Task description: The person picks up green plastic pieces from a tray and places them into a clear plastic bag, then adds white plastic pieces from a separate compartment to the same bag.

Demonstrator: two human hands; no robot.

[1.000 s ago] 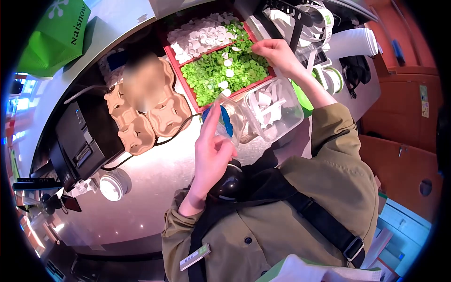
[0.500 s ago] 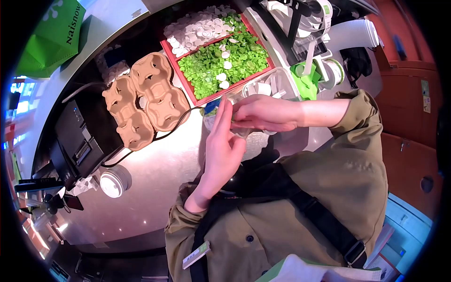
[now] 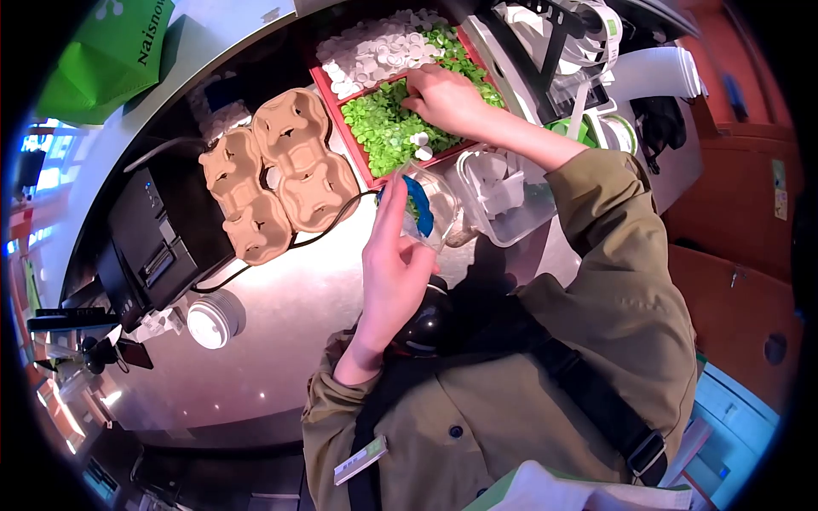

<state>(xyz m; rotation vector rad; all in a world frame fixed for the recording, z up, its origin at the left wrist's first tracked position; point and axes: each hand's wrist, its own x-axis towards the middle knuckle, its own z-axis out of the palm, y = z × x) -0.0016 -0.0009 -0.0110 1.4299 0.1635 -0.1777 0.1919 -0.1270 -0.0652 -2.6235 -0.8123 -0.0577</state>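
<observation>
My left hand (image 3: 396,268) is upright, its fingers pressed along the side of a clear plastic container (image 3: 440,209). A blue band and some green pieces show inside that container. Over the red divided tray (image 3: 375,180), my right hand (image 3: 445,102) reaches down with curled fingers into small green plastic pieces (image 3: 375,128). Its fingertips are partly hidden, so what they pinch cannot be made out. A few white round pieces (image 3: 420,139) lie on top of the green ones. White round pieces (image 3: 375,53) fill the tray's far compartment.
Two brown cardboard cup carriers (image 3: 294,128) stand left of the tray, with a black cable (image 3: 328,226) beside them. A black printer (image 3: 153,238) and stacked white lids (image 3: 213,322) are further left. On the right are a clear bin (image 3: 532,213) and stacked white cups (image 3: 652,75).
My right hand has moved away from my left hand, up and forward into the green pieces. My left hand stays at the clear container, which is now less covered. The view has shifted slightly.
</observation>
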